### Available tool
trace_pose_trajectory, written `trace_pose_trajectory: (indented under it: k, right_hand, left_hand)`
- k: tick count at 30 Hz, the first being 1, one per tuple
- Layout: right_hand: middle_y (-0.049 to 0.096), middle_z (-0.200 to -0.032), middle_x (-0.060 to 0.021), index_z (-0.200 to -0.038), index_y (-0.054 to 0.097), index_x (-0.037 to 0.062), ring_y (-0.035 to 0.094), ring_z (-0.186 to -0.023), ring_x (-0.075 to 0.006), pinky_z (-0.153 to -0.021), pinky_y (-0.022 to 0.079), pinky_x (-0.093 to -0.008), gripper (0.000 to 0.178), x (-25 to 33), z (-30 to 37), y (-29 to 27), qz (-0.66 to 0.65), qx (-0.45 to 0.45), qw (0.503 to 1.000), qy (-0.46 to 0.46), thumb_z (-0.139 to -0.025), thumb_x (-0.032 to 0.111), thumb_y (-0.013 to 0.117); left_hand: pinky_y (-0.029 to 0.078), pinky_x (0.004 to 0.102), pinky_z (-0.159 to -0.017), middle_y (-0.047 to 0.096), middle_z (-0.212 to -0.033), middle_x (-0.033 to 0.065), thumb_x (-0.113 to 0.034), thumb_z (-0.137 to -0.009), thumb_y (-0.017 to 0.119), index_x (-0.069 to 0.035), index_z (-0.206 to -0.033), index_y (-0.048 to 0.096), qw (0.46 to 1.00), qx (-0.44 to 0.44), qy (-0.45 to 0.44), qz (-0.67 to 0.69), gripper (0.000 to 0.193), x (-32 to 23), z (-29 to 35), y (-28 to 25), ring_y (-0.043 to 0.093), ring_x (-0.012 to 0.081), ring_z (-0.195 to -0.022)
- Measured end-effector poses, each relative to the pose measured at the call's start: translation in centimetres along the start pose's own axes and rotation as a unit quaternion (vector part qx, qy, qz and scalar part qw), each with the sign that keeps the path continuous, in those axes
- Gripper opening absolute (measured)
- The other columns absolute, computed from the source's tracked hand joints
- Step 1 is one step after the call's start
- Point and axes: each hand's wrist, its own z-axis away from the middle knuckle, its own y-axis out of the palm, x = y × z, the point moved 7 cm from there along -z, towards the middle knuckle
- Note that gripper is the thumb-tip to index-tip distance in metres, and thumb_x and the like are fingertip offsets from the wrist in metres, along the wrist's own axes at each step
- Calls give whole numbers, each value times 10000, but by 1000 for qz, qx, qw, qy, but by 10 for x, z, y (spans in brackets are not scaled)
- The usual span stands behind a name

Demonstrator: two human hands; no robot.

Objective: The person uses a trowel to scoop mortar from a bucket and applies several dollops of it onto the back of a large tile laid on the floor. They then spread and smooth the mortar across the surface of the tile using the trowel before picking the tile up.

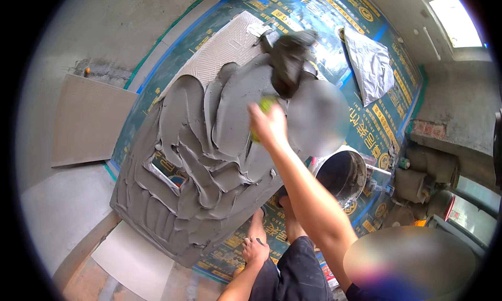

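My right hand (269, 126) is closed around the yellow-green handle of a trowel (266, 103), reaching over a large slab. A dark, wet lump of mortar (290, 58) is at the trowel's far end, smeared by motion, so its blade is hard to make out. Thick grey mortar (225, 118) lies in overlapping ridges across most of the slab. At the far end, the slab's beige ribbed surface (219, 47) shows bare. Down by my knee, my left hand (255, 252) has its fingers curled, with a small dark bit at the thumb that I cannot identify.
A mortar-coated bucket (358, 167) stands right of my forearm. On the green printed floor sheeting (366, 120) lies a silver-grey bag (370, 65). One beige tile (94, 120) leans at the left wall; another pale tile (137, 259) lies at lower left. Blurred patches hide some areas.
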Motion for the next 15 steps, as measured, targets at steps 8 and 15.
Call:
trace_pose_trajectory:
  k: [8, 15]
  right_hand:
    - [530, -581, -28, -827, 535, 40, 523, -488, -130, -450, 425, -287, 190, -18, 16, 33, -103, -38, 988, -110, -861, 209, 616]
    - [614, -740, -83, -1000, 567, -6, 585, -612, -142, -576, 493, -302, 250, -180, 191, -167, 1, -93, 996, -7, -828, 163, 636]
  left_hand:
    - [412, 454, -985, 519, -1212, 180, -294, -782, 594, -33, -1181, 519, 999, 0, -27, 20, 483, 21, 2, 0, 495, 354, -1165]
    - [425, 453, -953, 525, -1172, 189, -297, -797, 600, -36, -1170, 498, 999, -8, 19, 24, 466, -8, -5, 5, 512, 371, -1135]
